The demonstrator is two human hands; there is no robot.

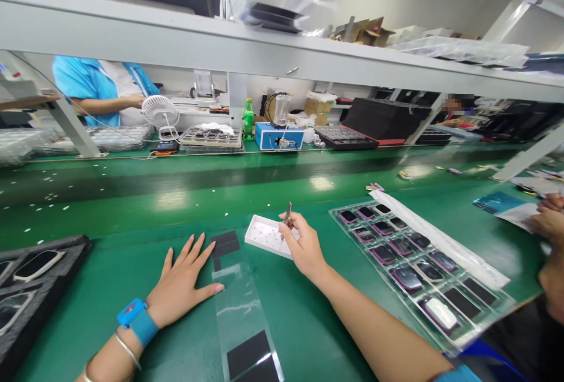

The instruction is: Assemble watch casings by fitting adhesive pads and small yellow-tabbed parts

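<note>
My right hand [304, 245] is closed around a pair of metal tweezers [288, 213], held upright. Their lower end reaches down into a shallow white tray [249, 234], where several tiny pieces lie scattered. My left hand [187, 276] rests palm down on the green mat with its fingers spread. Its fingertips and thumb come up to the left edge of a clear plastic sheet [240, 305]. Black rectangles [225, 243] sit at the far end of that sheet, and a larger black piece [251, 355] lies at its near end.
A clear blister tray [388, 300] with several purple- and white-rimmed devices stands at the right. A dark foam tray [66, 276] holds more at the left. Beyond runs a green conveyor belt [282, 173] under a grey shelf beam [176, 47]. A co-worker's hand [550, 217] is at the far right.
</note>
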